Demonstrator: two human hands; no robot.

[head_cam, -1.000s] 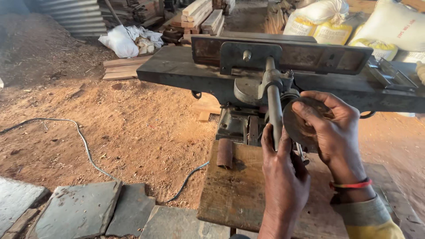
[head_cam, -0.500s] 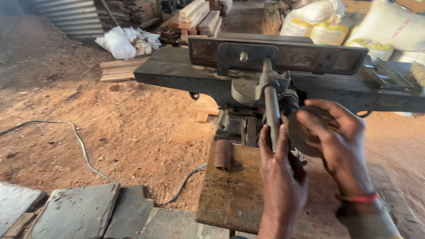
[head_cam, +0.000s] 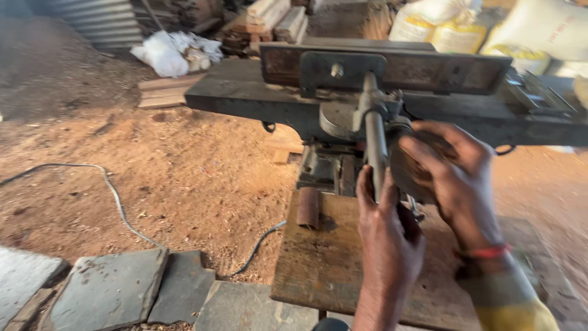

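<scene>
White and yellow sacks (head_cam: 484,24) are stacked at top right behind a dark iron woodworking machine (head_cam: 294,98), with cut timber (head_cam: 275,15) piled at top centre. Sawdust-strewn red earth (head_cam: 184,165) surrounds the worn wooden bench (head_cam: 318,263). The left hand (head_cam: 389,239) is closed around the machine's grey metal shaft (head_cam: 375,138); the right hand (head_cam: 453,171) grips a round dark wheel (head_cam: 407,175) just beside it.

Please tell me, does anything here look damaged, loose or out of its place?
Nothing looks broken. A short rusty tube lies loose on the wooden board beside the left hand, and a cable trails across the dirt floor. The right hand covers a round part.
</scene>
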